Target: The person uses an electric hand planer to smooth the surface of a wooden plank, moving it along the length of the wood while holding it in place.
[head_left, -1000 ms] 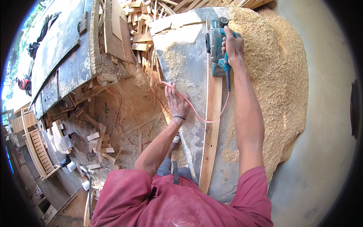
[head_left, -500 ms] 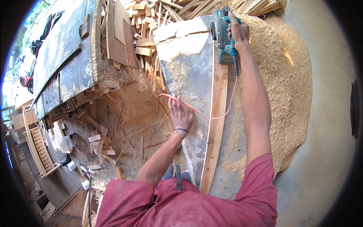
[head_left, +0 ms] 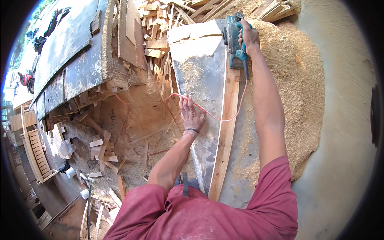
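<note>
At the far end of a long wooden plank (head_left: 225,138), my right hand (head_left: 251,39) is wrapped around the handle of a teal electric planer (head_left: 235,45). The planer sits on the plank, which runs lengthwise along a grey, dusty workbench (head_left: 202,82). My left hand (head_left: 193,119) lies on the bench's left side with its fingers stretched out, apart from the plank. A pinkish-red power cord (head_left: 224,119) loops from the planer across the plank to my left fingers. Whether it passes over or under each finger is hard to tell.
A big heap of wood shavings (head_left: 298,92) lies right of the bench. Several offcuts (head_left: 157,46) are piled beyond its far left. On the left stands another worn bench (head_left: 76,56). Wood scraps (head_left: 105,150) and a slatted wooden frame (head_left: 37,150) are at lower left.
The planer and my right hand stay at the plank's far end with hardly any shift. My left hand remains flat on the bench. The whole view has tilted slightly.
</note>
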The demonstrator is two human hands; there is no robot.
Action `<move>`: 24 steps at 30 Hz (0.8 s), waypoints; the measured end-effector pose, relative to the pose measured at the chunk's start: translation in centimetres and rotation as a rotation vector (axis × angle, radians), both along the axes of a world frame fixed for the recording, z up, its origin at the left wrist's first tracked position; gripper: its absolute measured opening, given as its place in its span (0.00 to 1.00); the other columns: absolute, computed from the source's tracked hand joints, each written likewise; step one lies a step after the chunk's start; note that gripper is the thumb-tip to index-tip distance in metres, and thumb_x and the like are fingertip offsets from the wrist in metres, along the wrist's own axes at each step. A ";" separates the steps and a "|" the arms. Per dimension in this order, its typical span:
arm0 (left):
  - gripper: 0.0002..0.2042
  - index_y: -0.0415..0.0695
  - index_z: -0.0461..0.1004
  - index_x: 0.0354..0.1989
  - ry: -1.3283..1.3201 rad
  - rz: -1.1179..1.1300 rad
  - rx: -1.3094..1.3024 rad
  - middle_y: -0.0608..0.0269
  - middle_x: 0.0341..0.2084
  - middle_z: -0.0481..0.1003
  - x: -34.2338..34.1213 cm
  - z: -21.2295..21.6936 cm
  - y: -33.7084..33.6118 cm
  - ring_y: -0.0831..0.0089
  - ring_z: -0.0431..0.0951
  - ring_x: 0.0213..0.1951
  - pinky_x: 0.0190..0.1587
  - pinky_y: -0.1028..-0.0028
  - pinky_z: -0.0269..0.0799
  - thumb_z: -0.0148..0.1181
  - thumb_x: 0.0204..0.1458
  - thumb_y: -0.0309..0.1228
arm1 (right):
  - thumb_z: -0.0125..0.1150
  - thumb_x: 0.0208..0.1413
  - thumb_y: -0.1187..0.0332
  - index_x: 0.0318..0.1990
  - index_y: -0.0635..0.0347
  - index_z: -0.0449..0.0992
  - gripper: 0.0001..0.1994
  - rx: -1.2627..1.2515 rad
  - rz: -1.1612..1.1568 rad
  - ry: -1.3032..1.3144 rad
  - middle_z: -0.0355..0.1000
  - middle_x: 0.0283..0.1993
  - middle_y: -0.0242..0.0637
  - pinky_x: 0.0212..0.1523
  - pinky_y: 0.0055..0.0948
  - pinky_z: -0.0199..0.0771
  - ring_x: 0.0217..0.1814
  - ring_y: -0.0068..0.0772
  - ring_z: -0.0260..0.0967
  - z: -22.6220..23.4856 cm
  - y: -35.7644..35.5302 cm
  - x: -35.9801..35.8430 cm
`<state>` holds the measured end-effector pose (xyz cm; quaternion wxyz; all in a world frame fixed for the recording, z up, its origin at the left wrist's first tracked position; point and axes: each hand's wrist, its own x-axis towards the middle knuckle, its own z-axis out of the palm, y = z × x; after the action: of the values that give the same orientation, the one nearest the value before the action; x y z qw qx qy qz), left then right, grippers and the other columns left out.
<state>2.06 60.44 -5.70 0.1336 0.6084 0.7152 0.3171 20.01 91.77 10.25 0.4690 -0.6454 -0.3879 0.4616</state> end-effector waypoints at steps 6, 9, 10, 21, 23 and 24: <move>0.41 0.44 0.46 0.70 -0.021 0.032 0.016 0.47 0.67 0.52 0.2 -0.1 -0.1 0.44 0.47 0.69 0.70 0.51 0.48 0.60 0.48 0.35 | 0.59 0.55 0.49 0.22 0.59 0.70 0.22 -0.071 -0.018 0.032 0.65 0.17 0.32 0.15 0.26 0.64 0.15 0.24 0.63 0.3 -5.6 0.1; 0.39 0.43 0.46 0.69 -0.031 0.035 0.041 0.46 0.67 0.52 0.2 -0.3 -0.2 0.44 0.48 0.69 0.70 0.51 0.47 0.59 0.50 0.36 | 0.58 0.56 0.50 0.23 0.58 0.67 0.21 -0.074 -0.013 0.062 0.63 0.17 0.30 0.14 0.25 0.63 0.14 0.23 0.61 -0.1 -9.0 0.3; 0.39 0.43 0.46 0.69 -0.036 0.036 0.052 0.45 0.67 0.52 0.2 -0.3 -0.2 0.44 0.48 0.69 0.70 0.50 0.47 0.58 0.50 0.36 | 0.57 0.57 0.50 0.23 0.57 0.67 0.20 -0.071 -0.014 0.070 0.63 0.17 0.29 0.13 0.25 0.62 0.13 0.22 0.60 -0.1 -10.2 0.3; 0.46 0.39 0.43 0.71 -0.229 -0.189 -0.047 0.41 0.68 0.51 -4.9 -1.0 -1.8 0.47 0.47 0.71 0.73 0.57 0.44 0.64 0.46 0.39 | 0.56 0.56 0.49 0.23 0.54 0.67 0.20 -0.140 -0.022 0.105 0.64 0.17 0.28 0.12 0.23 0.61 0.13 0.20 0.61 -0.4 -21.7 0.2; 0.42 0.37 0.46 0.70 -0.196 -0.167 -0.041 0.39 0.67 0.54 -7.0 -0.7 -4.6 0.47 0.53 0.70 0.72 0.59 0.47 0.62 0.49 0.37 | 0.57 0.56 0.48 0.23 0.54 0.67 0.20 -0.149 -0.015 0.109 0.64 0.17 0.28 0.12 0.23 0.61 0.13 0.20 0.61 -0.3 -23.7 0.0; 0.41 0.37 0.46 0.70 -0.220 -0.146 -0.064 0.39 0.67 0.54 -7.8 -1.4 -6.5 0.47 0.53 0.69 0.72 0.59 0.48 0.61 0.50 0.36 | 0.57 0.56 0.48 0.23 0.54 0.67 0.20 -0.160 -0.027 0.110 0.64 0.17 0.28 0.12 0.23 0.61 0.13 0.20 0.61 -0.5 -25.1 0.3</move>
<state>-5.72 53.98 -7.14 0.2535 0.6159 0.6597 0.3482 20.33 66.67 9.70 0.4427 -0.6594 -0.3148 0.5197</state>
